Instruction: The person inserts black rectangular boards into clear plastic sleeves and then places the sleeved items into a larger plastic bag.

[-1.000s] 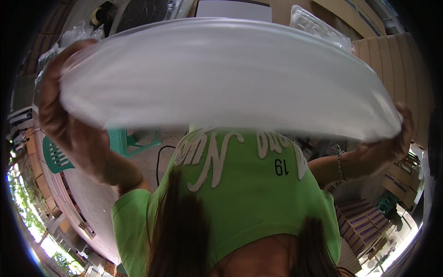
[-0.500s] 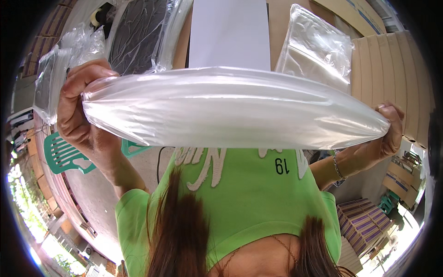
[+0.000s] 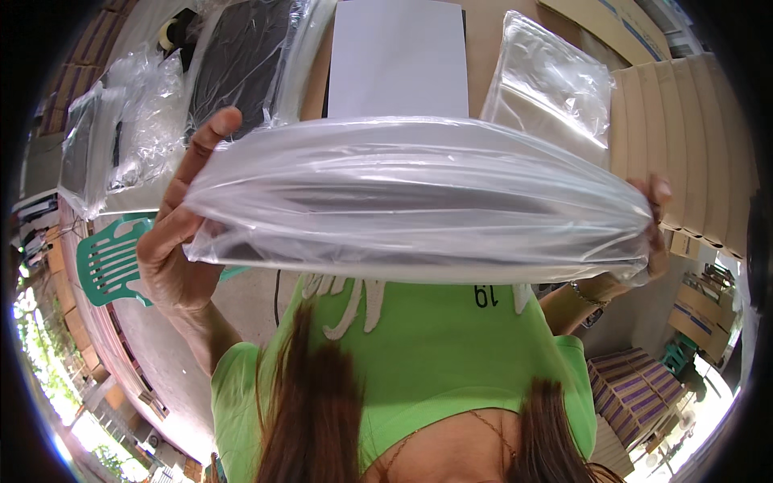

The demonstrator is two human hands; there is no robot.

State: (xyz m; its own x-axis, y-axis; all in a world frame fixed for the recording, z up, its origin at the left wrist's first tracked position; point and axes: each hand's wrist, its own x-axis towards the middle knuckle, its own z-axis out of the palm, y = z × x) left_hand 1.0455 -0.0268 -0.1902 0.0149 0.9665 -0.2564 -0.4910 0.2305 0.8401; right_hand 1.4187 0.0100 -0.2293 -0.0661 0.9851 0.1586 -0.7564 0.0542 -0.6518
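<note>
A clear plastic bag [image 3: 419, 201] is stretched wide in the air before my chest, its folds running from side to side. My left hand [image 3: 177, 233] grips its left end, one finger raised away from the plastic. At the other end my right hand [image 3: 659, 225] is closed on the bag, its fingers partly hidden and a little blurred. Just beyond the bag lies a white flat sheet or board [image 3: 398, 60], its near edge covered by the plastic.
Dark flat items in clear wrap [image 3: 241, 68] lie at the far left, beside crumpled clear packages [image 3: 145, 121]. More clear plastic bags [image 3: 551, 80] lie at the far right, next to stacked cardboard [image 3: 684, 145]. A green plastic chair [image 3: 117, 262] stands at left.
Both hands have moved inward, and the bag's ends with them. The bag has slackened and its lower edge hangs lower. One left finger has lifted off the plastic.
</note>
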